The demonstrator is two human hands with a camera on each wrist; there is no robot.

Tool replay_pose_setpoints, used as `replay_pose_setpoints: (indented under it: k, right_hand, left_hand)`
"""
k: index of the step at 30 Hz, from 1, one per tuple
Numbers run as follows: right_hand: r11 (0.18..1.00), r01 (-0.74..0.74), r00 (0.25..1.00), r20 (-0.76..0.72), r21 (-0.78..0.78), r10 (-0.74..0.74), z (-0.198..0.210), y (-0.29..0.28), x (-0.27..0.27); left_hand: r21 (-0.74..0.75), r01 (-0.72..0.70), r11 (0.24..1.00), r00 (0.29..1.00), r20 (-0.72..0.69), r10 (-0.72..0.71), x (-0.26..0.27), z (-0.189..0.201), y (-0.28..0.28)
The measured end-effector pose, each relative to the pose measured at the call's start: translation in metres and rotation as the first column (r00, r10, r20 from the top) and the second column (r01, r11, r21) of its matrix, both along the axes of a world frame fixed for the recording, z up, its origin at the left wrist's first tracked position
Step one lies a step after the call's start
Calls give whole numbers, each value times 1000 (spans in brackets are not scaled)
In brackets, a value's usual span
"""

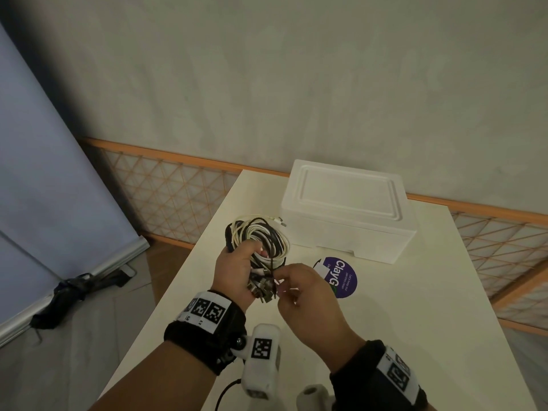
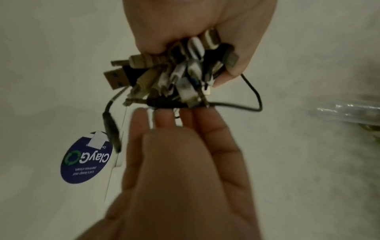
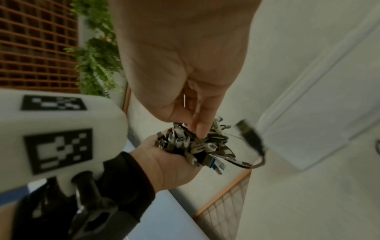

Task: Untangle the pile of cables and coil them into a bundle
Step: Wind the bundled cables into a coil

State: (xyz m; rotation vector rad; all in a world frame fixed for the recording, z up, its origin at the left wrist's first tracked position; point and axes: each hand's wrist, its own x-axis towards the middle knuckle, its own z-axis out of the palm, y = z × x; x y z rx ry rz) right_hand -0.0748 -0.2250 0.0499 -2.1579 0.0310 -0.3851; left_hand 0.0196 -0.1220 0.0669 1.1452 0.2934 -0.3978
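The cables (image 1: 261, 238), one coiled bundle of black and white strands too many to count, hang above the worktop (image 1: 385, 307) in the left hand (image 1: 234, 274), whose fingers curl round the gathered plug ends (image 2: 174, 73); the loops fan out beyond its knuckles. The right hand (image 1: 308, 295), just beside it, pinches one thin black cable (image 2: 252, 97) at the plugs; one white foam box (image 1: 347, 209) and one purple round sticker (image 1: 341, 277) lie on the worktop beyond both hands.
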Motion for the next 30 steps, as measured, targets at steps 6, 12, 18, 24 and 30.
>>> replay_pose_setpoints:
  k: [6,12,18,24,30]
  right_hand:
    - [979,106,994,-27,177,-103,1,-5,1]
    - [921,363,930,2,142,-367,11,-54,21]
    - [866,261,965,87,-426,-247,11,-67,19]
    - [928,58,992,122,-368,-14,15,-42,23]
    - [900,-208,975,4,384,224,-2,-66,37]
  left_hand:
    - [98,54,994,998,28,-57,1,-1,6]
    - [126,289,949,953,57,-298,-7,9,13]
    - [367,386,847,856,200,-477,-1,22,17]
    - [526,497,691,714,204,-669,-2,27,13]
    - [503,640,580,570,195,-798,-2,36,17]
